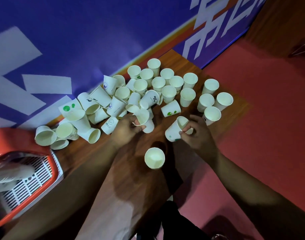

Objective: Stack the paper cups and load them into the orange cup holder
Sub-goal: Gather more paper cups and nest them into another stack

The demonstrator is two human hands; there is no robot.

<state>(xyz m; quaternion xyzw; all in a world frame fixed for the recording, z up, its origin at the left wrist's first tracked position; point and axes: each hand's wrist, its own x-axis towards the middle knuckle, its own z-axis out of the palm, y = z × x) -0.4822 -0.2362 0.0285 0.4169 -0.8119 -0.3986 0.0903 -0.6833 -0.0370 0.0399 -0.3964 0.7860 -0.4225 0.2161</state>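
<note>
Head view: thin white paper cups (188, 97), tapered with rolled rims, litter a wood-grain table (99, 149); right ones upright, left ones tumbled.
Left hand (125, 129): fingers curled round the held cup (148, 126) at the pile's near edge.
Right hand (197, 135): thumb and fingertips pinch the rim of a tilted cup (172, 132) with green print.
Near cup (154, 158): upright, alone, between the forearms.
Holder (13, 141): orange plastic with white slotted grid, at the table's left end, blurred.
Banner (79, 32): smooth blue, white shapes.

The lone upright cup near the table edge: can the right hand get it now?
Probably not yet: the path to the lone cup looks free, but the right hand holds a tilted cup.
</note>
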